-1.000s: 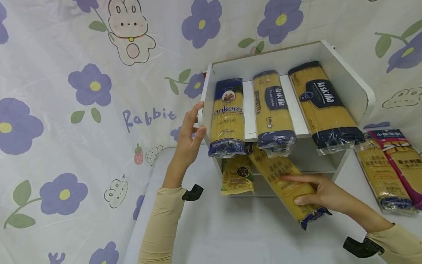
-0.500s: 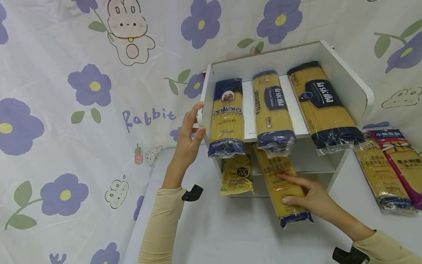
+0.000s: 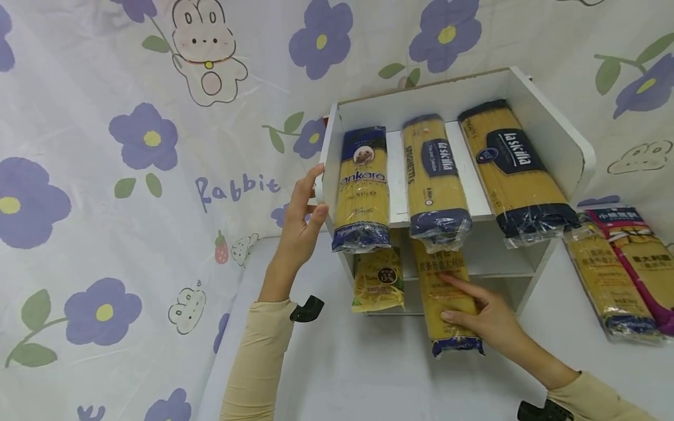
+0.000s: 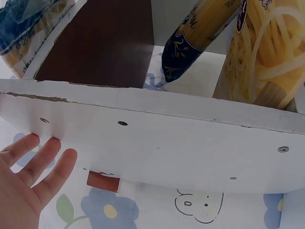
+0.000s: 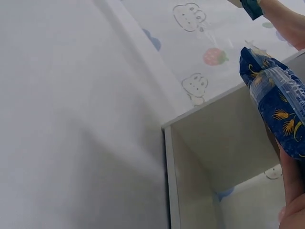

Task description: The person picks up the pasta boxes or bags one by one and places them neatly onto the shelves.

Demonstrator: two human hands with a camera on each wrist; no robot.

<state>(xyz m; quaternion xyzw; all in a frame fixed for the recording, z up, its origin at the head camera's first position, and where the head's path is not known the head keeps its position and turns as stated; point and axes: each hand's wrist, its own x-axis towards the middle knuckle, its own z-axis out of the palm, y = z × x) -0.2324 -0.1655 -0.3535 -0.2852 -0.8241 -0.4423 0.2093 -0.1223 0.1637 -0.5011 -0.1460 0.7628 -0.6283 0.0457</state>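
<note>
My right hand (image 3: 489, 318) grips a yellow spaghetti pack (image 3: 447, 292), with thumb and forefinger on its printed face. The pack's far end is inside the middle level of the white shelf (image 3: 487, 187), hidden under the level above; its near end sticks out. In the right wrist view, the blue end of the spaghetti pack (image 5: 281, 102) lies against the fingers. My left hand (image 3: 300, 222) rests its fingers on the shelf's outer left side, as the left wrist view also shows. Left of the held pack, a yellow noodle bag (image 3: 378, 280) lies on the same level.
On the top level lie an ankara pasta pack (image 3: 363, 187) and two La Sicilia spaghetti packs, one in the middle (image 3: 437, 175) and one at right (image 3: 518, 169). Two more pasta packs (image 3: 613, 280) (image 3: 645, 263) lie on the white table (image 3: 347, 374) right of the shelf.
My right hand has moved left and turned the spaghetti pack from a slant to nearly straight, sliding it somewhat further into the shelf. The left hand has stayed put.
</note>
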